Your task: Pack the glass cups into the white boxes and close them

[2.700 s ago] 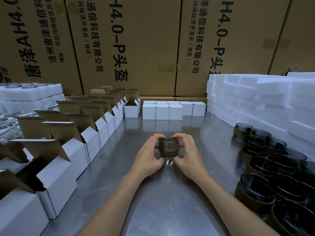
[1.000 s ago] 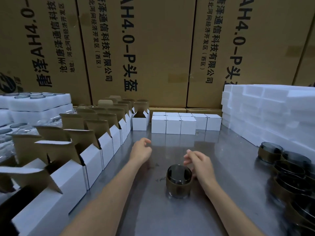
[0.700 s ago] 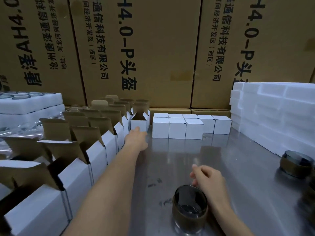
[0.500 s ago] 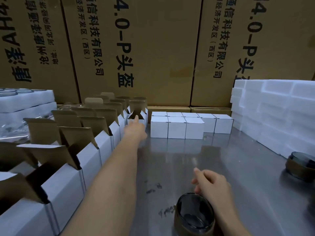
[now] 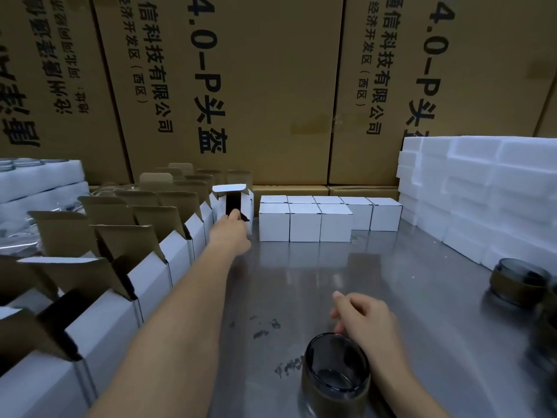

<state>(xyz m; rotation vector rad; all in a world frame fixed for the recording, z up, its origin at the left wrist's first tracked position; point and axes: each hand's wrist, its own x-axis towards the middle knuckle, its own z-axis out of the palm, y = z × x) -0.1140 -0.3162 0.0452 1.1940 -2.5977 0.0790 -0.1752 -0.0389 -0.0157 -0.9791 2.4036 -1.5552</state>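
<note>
One left hand (image 5: 232,229) grips an open white box (image 5: 233,206) beside closed boxes (image 5: 304,220); right hand (image 5: 366,318) loosely curled.

Open boxes (image 5: 168,260) left, closed boxes (image 5: 304,226) behind, cup (image 5: 334,375) front

Before me, a steel table (image 5: 376,285), its sheen smudged near my edge. Behind it, tall brown cartons (image 5: 271,86) printed with black characters form a wall. At my right, stacked white foam blocks (image 5: 482,188); at my far left, foam trays (image 5: 39,182) above crinkled clear plastic (image 5: 15,236)
</note>
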